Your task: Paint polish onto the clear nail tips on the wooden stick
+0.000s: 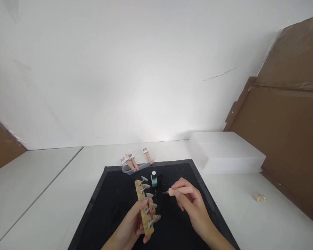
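My left hand (134, 218) grips a wooden nail-tip stand (146, 218) from the side, its thumb across the bar. Several clear nail tips (156, 218) stick out to the right of the bar on small metal holders. In my right hand (191, 205) is a peach-handled applicator (181, 190), held like a pen. Its thin tip points left towards the stand, apart from the nail tips; the tip's exact form is too small to tell. Just beyond the stand stands a small teal bottle (154, 181) with a black-and-white top.
Under my hands lies a black mat (112, 194) on the white table (54, 208). A clear tray (143, 167) with several peach, white-labelled items sits at its far edge. To the right are a white plastic box (226, 152) and small cream-coloured pieces (259, 198). Brown board (289, 149) walls the right side.
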A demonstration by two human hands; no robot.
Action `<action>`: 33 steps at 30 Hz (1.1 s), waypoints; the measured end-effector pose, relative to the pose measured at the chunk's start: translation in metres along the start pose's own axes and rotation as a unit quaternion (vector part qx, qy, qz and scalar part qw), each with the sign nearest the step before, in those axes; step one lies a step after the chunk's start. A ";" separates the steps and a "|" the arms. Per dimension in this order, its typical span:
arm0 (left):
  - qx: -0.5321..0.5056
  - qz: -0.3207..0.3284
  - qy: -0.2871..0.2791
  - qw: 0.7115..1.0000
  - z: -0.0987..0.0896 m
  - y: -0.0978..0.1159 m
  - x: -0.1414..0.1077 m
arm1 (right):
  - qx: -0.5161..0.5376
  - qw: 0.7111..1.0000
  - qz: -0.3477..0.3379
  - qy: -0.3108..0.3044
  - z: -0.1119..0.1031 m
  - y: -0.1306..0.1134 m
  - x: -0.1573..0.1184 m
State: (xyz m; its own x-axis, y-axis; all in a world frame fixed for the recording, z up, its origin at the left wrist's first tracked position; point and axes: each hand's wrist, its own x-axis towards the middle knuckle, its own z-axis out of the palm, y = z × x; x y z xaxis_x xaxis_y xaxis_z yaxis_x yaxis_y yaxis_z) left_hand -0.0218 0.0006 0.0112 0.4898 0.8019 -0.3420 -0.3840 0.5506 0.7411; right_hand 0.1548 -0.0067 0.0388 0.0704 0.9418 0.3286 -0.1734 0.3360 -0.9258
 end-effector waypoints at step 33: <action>-0.014 0.007 -0.077 0.997 0.006 0.007 0.000 | -0.013 1.000 -0.006 -0.019 -0.002 0.001 -0.002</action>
State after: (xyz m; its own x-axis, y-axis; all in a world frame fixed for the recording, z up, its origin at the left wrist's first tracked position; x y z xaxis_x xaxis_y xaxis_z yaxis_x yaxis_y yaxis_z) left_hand -0.0201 0.0026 0.0195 0.5973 0.7660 -0.2377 -0.4124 0.5475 0.7281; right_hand 0.1563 -0.0082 0.0369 0.0350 0.9373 0.3467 -0.1463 0.3480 -0.9260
